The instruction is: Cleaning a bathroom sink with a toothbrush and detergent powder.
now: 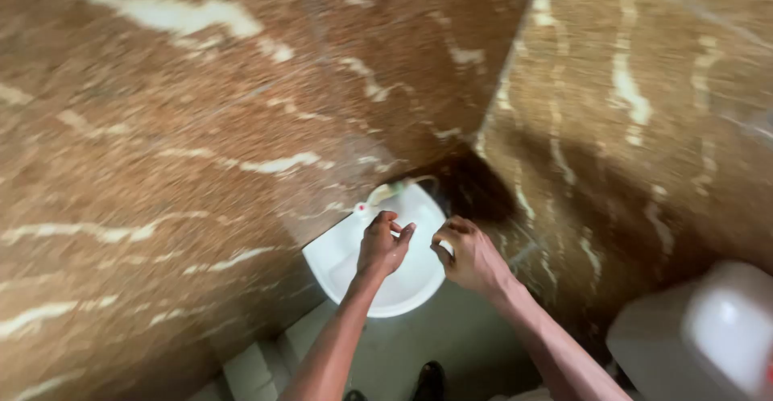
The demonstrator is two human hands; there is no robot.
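Observation:
A small white corner washbasin (346, 260) is fixed where two brown marble walls meet. My left hand (382, 245) hovers over the basin with fingers loosely curled, nothing clearly in it. My right hand (469, 254) is at the basin's right rim, fingers closed around a small pale object (445, 246) that is too blurred to name. A small white bottle with a red cap (363, 209) stands on the basin's back left ledge. A tap (392, 189) sits at the back of the basin, blurred.
Brown marble walls with white veins (201, 111) close in on the left and right. A white toilet cistern (708, 332) stands at the lower right. Grey floor (403, 353) and my dark shoe (429, 381) show below the basin.

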